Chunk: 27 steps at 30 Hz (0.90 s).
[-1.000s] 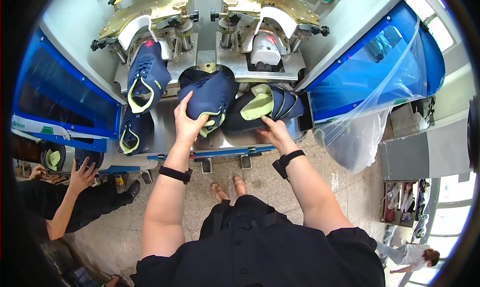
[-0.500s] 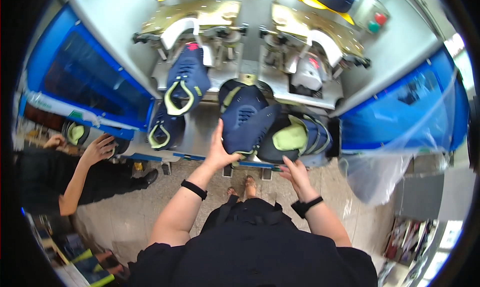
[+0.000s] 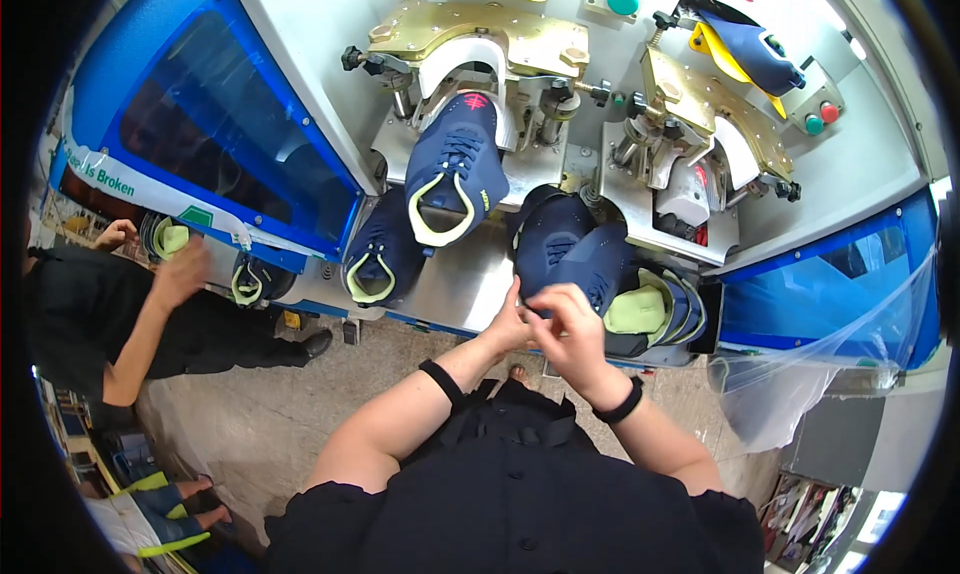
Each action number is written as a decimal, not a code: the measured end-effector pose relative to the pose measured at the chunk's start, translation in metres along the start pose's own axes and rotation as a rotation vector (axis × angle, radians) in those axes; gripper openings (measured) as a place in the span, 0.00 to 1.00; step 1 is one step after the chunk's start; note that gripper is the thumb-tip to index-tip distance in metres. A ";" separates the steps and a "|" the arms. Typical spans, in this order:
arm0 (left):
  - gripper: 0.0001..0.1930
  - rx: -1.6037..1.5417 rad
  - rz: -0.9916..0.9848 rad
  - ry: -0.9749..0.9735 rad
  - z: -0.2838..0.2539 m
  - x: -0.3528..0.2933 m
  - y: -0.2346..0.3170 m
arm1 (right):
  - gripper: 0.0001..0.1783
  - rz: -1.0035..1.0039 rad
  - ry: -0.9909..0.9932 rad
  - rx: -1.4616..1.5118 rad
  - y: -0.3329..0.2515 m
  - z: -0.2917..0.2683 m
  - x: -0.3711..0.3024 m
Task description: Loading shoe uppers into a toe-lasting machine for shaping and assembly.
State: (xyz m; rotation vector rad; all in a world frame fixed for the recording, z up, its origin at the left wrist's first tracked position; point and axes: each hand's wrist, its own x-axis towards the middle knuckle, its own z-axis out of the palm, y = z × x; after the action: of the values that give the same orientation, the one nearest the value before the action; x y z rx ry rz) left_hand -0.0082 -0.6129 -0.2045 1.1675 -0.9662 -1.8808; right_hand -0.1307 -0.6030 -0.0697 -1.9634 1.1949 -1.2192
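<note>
A navy shoe upper (image 3: 555, 242) with laces lies at the front of the machine, another navy piece overlapping its right side. My left hand (image 3: 508, 326) is closed at the near left end of that upper, a finger along its edge. Right beside it, my right hand (image 3: 575, 336) has its fingers curled in a pinch at the upper's near end; what they grip is hidden. To the right lies a navy shoe upper with lime lining (image 3: 637, 312). Up and to the left, a laced navy upper (image 3: 457, 164) sits with its toe under a white curved clamp (image 3: 470, 59).
Another navy upper (image 3: 380, 259) lies left of the bare metal shelf (image 3: 465, 284). A second press station with a grey toe form (image 3: 685, 196) stands at right. Blue windowed doors (image 3: 225, 114) flank the machine. At far left a co-worker's hand (image 3: 180, 274) is near other uppers.
My right hand has left the lime-lined upper and come left beside my left hand, its fingers now curled. My left hand remains at the middle navy upper. The whole view has shifted.
</note>
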 end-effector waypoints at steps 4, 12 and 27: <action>0.32 -0.245 0.005 -0.050 -0.026 0.003 0.024 | 0.27 -0.270 -0.077 -0.207 -0.040 0.065 0.062; 0.14 0.487 0.216 0.128 -0.078 -0.036 0.038 | 0.22 0.015 0.323 -0.269 -0.068 0.047 0.108; 0.25 1.401 1.247 -0.658 0.217 0.030 0.062 | 0.11 0.413 1.141 0.006 -0.078 -0.176 -0.174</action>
State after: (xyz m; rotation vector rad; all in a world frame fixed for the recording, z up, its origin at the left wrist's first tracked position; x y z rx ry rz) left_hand -0.2080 -0.6194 -0.0946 0.1611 -2.7032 -0.3200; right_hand -0.2915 -0.4104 -0.0023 -0.8073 1.9430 -2.1360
